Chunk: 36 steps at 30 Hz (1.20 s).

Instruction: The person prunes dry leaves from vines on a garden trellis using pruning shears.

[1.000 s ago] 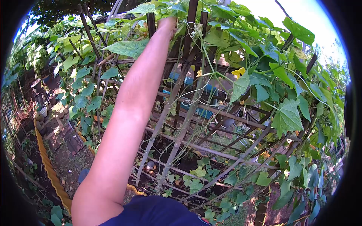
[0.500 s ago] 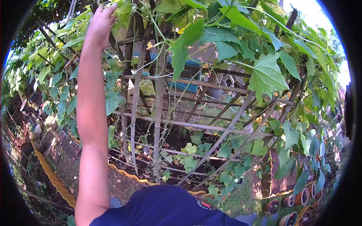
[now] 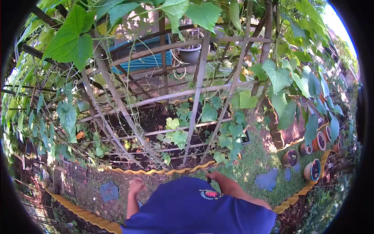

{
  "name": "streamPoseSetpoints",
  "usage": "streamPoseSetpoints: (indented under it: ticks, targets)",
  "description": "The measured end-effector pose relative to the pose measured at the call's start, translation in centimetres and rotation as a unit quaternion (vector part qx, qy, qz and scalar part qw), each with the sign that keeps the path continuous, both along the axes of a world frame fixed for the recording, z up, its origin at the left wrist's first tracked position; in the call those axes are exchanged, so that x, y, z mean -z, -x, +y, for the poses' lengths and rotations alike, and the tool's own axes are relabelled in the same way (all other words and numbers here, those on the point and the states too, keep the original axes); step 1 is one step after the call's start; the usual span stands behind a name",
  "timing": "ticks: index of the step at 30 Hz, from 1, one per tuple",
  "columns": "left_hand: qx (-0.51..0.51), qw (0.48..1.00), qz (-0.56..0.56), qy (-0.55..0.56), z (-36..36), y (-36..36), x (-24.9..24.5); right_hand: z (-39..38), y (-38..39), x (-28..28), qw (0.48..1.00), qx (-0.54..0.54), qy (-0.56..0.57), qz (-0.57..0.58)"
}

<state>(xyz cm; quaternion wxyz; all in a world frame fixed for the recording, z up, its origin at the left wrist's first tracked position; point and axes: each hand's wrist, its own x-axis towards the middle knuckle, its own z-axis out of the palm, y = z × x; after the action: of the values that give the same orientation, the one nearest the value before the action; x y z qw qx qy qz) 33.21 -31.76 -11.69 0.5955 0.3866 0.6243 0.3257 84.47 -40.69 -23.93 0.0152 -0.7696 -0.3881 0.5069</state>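
Note:
My left hand (image 3: 136, 185) hangs low at my left side, over the soil path, with nothing seen in it; its loosely bent fingers look apart. On the other side, my right hand (image 3: 214, 177) is near my waist, closed around a small dark object (image 3: 209, 180) whose kind I cannot make out. In front of both hands stands a wooden trellis (image 3: 196, 93) of lashed poles, overgrown with a climbing vine. Broad leaves (image 3: 74, 41) hang close at the upper left, and a long pale green fruit (image 3: 235, 16) hangs near the top. Neither hand touches the vine.
Wavy yellow edging (image 3: 156, 171) borders the bed at the trellis foot. Flat stepping stones (image 3: 109, 191) lie on the ground. Several clay pots (image 3: 313, 170) line the right side. Behind the trellis are a blue container (image 3: 148, 60) and a grey hanging pot (image 3: 189, 54).
My left hand has come down from the vine leaves at the top to my side. The view has shifted rightward and down, and my right hand now shows.

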Motion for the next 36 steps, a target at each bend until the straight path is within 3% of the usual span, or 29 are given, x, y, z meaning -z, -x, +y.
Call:
streamPoseSetpoints:
  ticks: [1, 2, 5, 8, 16, 20, 23, 28, 33, 36]
  targets:
    - [0.166, 0.971, 0.11, 0.132, -3.4, 1.1, 6.7, -0.5, -0.4, 1.1, 1.0, 0.022, 0.006, -0.007]
    - [0.288, 0.921, 0.179, 0.193, -6.4, -0.2, 8.9, -1.2, -0.8, 1.8, 0.999, 0.041, 0.012, -0.016]
    - [0.386, 0.857, 0.218, 0.264, -12.3, -4.1, 11.6, -4.8, -0.7, -0.5, 0.992, 0.125, 0.035, 0.0]
    - [0.393, 0.852, 0.222, 0.265, -14.1, -6.0, 11.8, -9.3, -1.6, 2.6, 0.993, 0.07, 0.089, 0.009]
    - [0.349, 0.896, 0.208, 0.182, -15.9, -9.9, 11.3, -20.7, -4.4, 3.7, 0.986, -0.059, 0.154, 0.001]
    - [0.37, 0.895, 0.194, 0.157, -17.8, -13.9, 10.5, -22.5, -7.4, -2.2, 0.975, -0.137, 0.172, -0.006]
    - [0.425, 0.876, 0.183, 0.138, -18.8, -18.7, 9.6, -23.1, -10.0, -3.8, 0.983, -0.102, 0.132, -0.081]
    - [0.514, 0.832, 0.169, 0.124, -20.6, -27.6, 8.7, -22.6, -13.5, -4.9, 0.993, -0.069, 0.094, -0.013]
    - [0.536, 0.813, 0.187, 0.129, -20.9, -36.1, 8.6, -23.3, -20.6, 3.3, 0.994, -0.097, 0.053, -0.007]
    - [0.512, 0.819, 0.213, 0.147, -20.7, -40.2, 9.7, -24.2, -28.2, 3.0, 0.993, -0.051, 0.084, 0.058]
